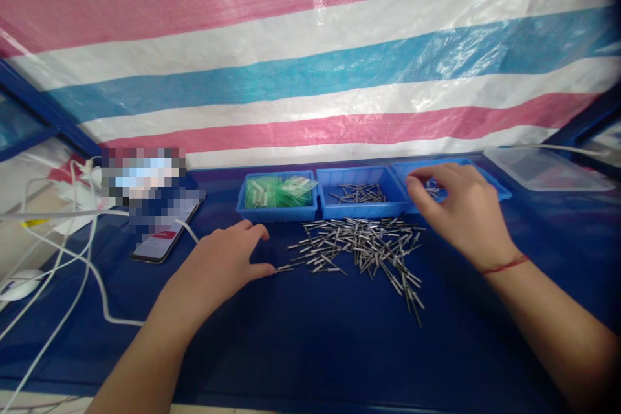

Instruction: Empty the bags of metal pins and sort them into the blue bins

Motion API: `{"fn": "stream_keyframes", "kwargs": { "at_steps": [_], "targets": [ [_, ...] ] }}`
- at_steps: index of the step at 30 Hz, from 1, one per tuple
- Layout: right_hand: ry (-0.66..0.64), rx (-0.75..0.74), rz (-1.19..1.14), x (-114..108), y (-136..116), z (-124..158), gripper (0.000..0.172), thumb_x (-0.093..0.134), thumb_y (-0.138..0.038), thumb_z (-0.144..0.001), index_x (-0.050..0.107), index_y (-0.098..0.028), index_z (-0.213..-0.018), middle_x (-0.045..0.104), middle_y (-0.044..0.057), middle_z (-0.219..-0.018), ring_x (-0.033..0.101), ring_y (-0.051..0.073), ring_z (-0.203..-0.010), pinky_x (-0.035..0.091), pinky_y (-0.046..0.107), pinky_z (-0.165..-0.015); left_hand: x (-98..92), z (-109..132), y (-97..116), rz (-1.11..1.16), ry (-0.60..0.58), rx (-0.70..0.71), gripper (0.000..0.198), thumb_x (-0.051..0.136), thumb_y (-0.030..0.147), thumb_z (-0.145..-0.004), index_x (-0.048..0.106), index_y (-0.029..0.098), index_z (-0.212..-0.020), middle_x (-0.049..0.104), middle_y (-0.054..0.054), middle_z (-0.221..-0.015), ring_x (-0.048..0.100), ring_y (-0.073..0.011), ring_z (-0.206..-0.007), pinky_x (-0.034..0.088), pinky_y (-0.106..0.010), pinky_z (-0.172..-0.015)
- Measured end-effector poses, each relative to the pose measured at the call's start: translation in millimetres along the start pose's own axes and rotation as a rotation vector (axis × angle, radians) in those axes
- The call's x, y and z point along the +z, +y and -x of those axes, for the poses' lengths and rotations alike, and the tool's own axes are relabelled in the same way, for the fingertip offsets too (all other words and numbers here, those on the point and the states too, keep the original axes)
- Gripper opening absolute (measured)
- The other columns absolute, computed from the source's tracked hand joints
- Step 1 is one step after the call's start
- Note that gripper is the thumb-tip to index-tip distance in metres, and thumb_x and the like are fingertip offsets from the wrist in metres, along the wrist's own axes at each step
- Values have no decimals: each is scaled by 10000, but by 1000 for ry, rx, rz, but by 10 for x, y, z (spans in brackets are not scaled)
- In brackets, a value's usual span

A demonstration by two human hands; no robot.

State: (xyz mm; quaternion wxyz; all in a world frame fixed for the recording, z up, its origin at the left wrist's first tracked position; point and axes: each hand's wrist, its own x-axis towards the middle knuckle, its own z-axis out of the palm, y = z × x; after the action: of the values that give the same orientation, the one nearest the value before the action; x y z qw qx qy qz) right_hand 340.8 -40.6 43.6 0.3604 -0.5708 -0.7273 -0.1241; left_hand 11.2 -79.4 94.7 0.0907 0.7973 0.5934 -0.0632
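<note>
A loose pile of blind rivets (pixel 363 242) lies on the dark blue table in front of the bins. My left hand (pixel 228 259) is at the pile's left side, thumb and fingers apart. Its thumb tip is right beside a stray rivet (pixel 285 268); whether they touch I cannot tell. Over the right blue bin (pixel 499 189) is my right hand (pixel 458 207), thumb and index fingertips brought together. Anything between them is too small to make out. The hand covers much of that bin, where a few small metal pieces (pixel 431 187) show.
More rivets fill part of the middle blue bin (pixel 359 210). Green plastic packets (pixel 279 193) sit in the left blue bin (pixel 276 213). A phone (pixel 167 229) and white cables (pixel 104 301) are at the left. At the back right lies a translucent lid (pixel 548 171). Behind hangs a striped sheet (pixel 301 84).
</note>
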Motion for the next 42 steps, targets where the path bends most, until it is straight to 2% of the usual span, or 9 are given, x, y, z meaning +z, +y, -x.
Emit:
{"fn": "stream_keyframes", "kwargs": {
  "at_steps": [5,11,15,21,28,32,38,42],
  "targets": [
    [-73,-101,-148,7,-302,93,130,518,-275,-877,632,-214,-863,673,67,-882,576,255,-851,419,411,-782,58,-57,1,61,-81,42,443,746,428,-671,620,260,-1060,656,-45,-984,635,-253,-854,420,-298,-690],
    [-134,-203,-282,40,-499,168,109,543,-246,-858,642,-202,-860,676,67,-881,584,238,-848,431,406,-787,144,-125,153,140,-82,174,58,633,242,-807,647,201,-846,661,-24,-841,623,-191,-774,399,-267,-672],
    [-210,-259,-328,67,-568,198,113,534,-216,-862,646,-199,-872,677,68,-884,572,224,-842,437,390,-772,181,-163,282,115,-78,245,131,535,209,-880,638,169,-808,648,-41,-830,617,-176,-742,412,-260,-655],
    [-292,-298,-354,117,-611,249,127,527,-215,-870,649,-200,-837,672,65,-877,563,216,-837,429,389,-779,369,-262,469,29,28,375,198,432,228,-938,613,149,-924,622,-62,-897,625,-183,-763,465,-275,-682],
    [-349,-284,-363,140,-635,267,110,557,-247,-858,658,-205,-873,679,69,-895,582,224,-858,442,401,-805,500,-332,521,191,191,371,173,422,241,-940,575,167,-906,603,-41,-900,597,-155,-771,458,-255,-699],
    [-334,-185,-463,178,-680,307,157,577,-296,-855,646,-198,-958,689,77,-937,606,234,-886,466,405,-815,537,-341,542,386,250,382,162,429,256,-939,569,181,-909,588,-25,-890,570,-147,-793,435,-246,-707],
    [-322,122,-741,189,-798,393,149,559,-320,-870,652,-217,-817,692,38,-837,627,180,-760,500,309,-674,574,-330,619,627,293,372,191,445,306,-934,583,180,-890,584,-12,-820,537,-138,-747,408,-246,-695],
    [-284,227,-846,216,-803,424,171,581,-370,-852,644,-212,-830,677,38,-825,603,174,-736,492,296,-637,569,-323,631,702,285,351,192,470,330,-922,584,178,-894,587,-11,-810,520,-134,-719,403,-247,-679]
  ]
}}
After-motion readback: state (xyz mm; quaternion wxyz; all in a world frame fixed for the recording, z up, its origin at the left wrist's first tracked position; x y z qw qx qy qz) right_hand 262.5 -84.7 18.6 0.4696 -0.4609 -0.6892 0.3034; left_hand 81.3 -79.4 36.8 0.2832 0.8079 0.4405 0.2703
